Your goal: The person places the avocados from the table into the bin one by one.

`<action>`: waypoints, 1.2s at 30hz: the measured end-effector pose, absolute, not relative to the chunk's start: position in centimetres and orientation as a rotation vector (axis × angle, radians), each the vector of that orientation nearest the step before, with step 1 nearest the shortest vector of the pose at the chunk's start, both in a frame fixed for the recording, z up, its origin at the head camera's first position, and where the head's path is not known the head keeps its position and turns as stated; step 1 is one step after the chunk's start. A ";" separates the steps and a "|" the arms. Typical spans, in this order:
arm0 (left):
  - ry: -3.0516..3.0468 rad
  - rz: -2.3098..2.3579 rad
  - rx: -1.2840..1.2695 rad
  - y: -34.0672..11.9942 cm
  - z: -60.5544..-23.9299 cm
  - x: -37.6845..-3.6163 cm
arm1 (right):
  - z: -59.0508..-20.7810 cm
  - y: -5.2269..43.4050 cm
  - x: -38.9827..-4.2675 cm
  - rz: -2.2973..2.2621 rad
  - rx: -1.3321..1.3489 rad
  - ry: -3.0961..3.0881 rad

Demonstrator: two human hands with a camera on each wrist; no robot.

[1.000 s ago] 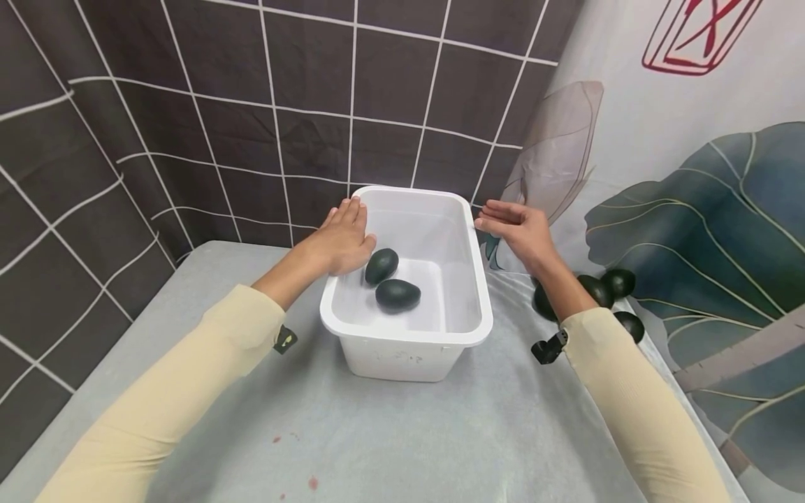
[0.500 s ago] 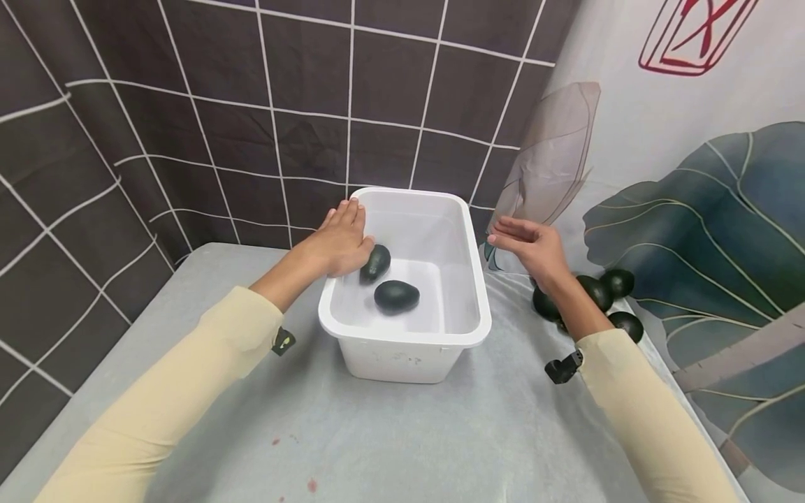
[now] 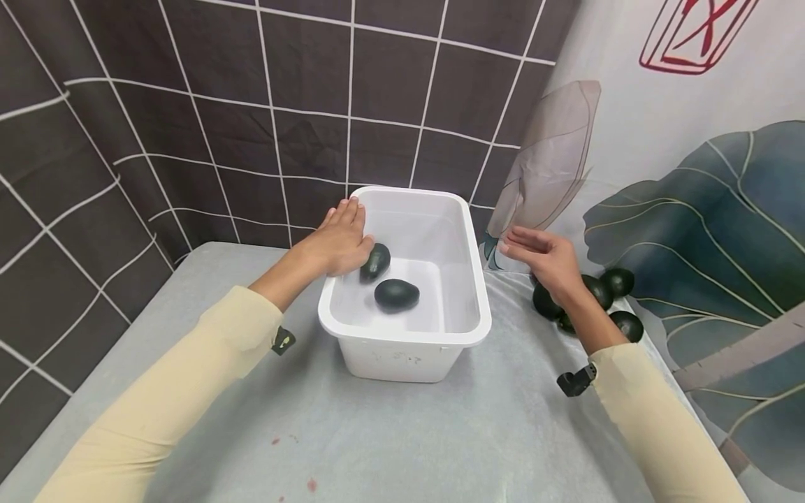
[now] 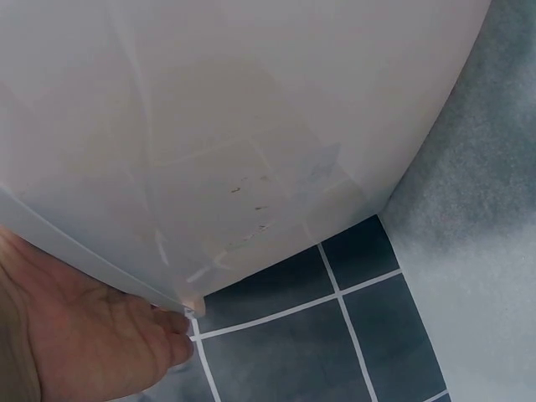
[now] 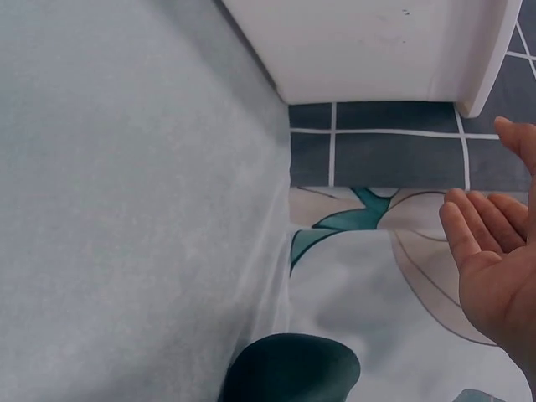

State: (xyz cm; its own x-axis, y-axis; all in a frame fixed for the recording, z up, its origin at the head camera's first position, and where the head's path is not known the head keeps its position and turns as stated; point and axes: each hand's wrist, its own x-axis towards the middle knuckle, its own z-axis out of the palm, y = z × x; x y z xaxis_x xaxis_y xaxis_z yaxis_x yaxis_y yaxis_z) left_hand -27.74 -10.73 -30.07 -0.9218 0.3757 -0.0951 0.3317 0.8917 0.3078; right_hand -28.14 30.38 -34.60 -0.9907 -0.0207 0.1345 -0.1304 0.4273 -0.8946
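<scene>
Worktop (image 3: pixel 402 433) — grey cloth-covered surface set against a dark tiled backdrop and a leaf-printed hanging; a few small reddish spots near the front edge

Tub (image 3: pixel 468 335) — white plastic, rectangular, open-topped, standing mid-worktop with its far end close to the tiled backdrop. Judged light and fairly stiff with smooth, possibly slippery walls; the rolled rim along the two long sides looks the surest place to take hold

Left hand (image 3: pixel 339 241) — laid over the tub's left rim, fingers straight along the edge, thumb inside touching the nearer of the two fruits. The left wrist view shows the palm (image 4: pixel 75 343) pressed under the rim, against the outer wall (image 4: pixel 251 142)

Right hand (image 3: pixel 544 255) — clear of the tub, just beside its right rim, fingers extended and relaxed, holding nothing; confirmed in the right wrist view (image 5: pixel 494 251)

Avocados in tub (image 3: pixel 396 295) — two, dark green, lying on the tub floor, close together. Judged firm, smooth-skinned, liable to roll

Loose avocados (image 3: pixel 619 281) — a cluster of about four on the worktop right of the tub, partly behind the right forearm
</scene>
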 end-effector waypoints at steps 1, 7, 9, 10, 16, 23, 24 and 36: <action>2.906 0.435 0.548 -10.7 -30.1 -27.7 | -34.7 30.5 -28.0 1.622 0.134 -2.564; 2.904 0.441 0.551 -10.6 -30.1 -27.8 | -34.8 30.8 -27.7 1.616 0.114 -2.569; 2.907 0.435 0.548 -10.6 -30.1 -27.8 | -34.7 30.9 -27.6 1.615 0.108 -2.577; 2.908 0.435 0.548 -10.6 -30.1 -27.8 | -34.7 31.0 -27.6 1.617 0.106 -2.579; 2.899 0.452 0.548 -10.7 -30.0 -27.7 | -34.6 31.3 -27.4 1.626 0.068 -2.578; 2.899 0.442 0.541 -10.7 -30.0 -27.7 | -34.9 31.7 -27.1 1.649 0.090 -2.557; 2.898 0.443 0.540 -10.7 -30.0 -27.7 | -35.0 31.8 -27.1 1.659 0.091 -2.551; 2.904 0.437 0.538 -10.7 -30.0 -27.8 | -35.1 32.5 -26.3 1.635 0.116 -2.557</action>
